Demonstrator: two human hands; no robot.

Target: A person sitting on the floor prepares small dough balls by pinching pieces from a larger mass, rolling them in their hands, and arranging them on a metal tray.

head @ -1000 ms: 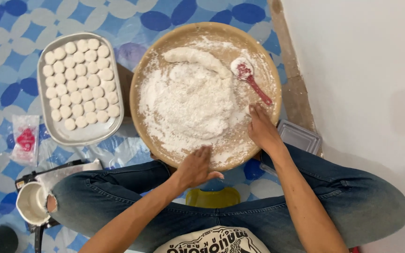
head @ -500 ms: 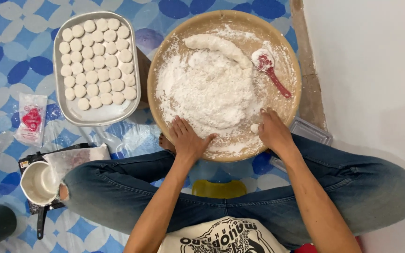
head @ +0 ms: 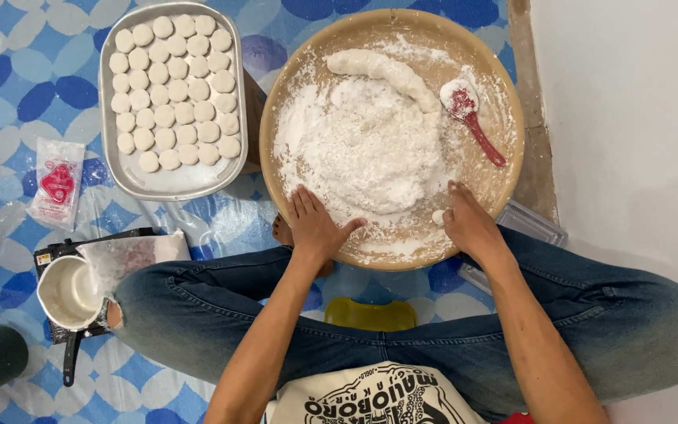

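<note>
Flour (head: 366,145) sits heaped in the middle of the round wooden tray (head: 512,141) on the floor, between my knees. I see my left hand (head: 315,228) lying flat and open at its near edge. My right hand (head: 468,224) pinches a small dough ball (head: 438,217). A dough log (head: 386,71) and red spoon (head: 476,122) lie farther back. A metal tray (head: 174,180) of dough discs (head: 174,90) stands beside it.

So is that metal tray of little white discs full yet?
Nearly full. Round white dough discs fill the metal tray in close rows, but a bare strip remains along its near edge.
</note>
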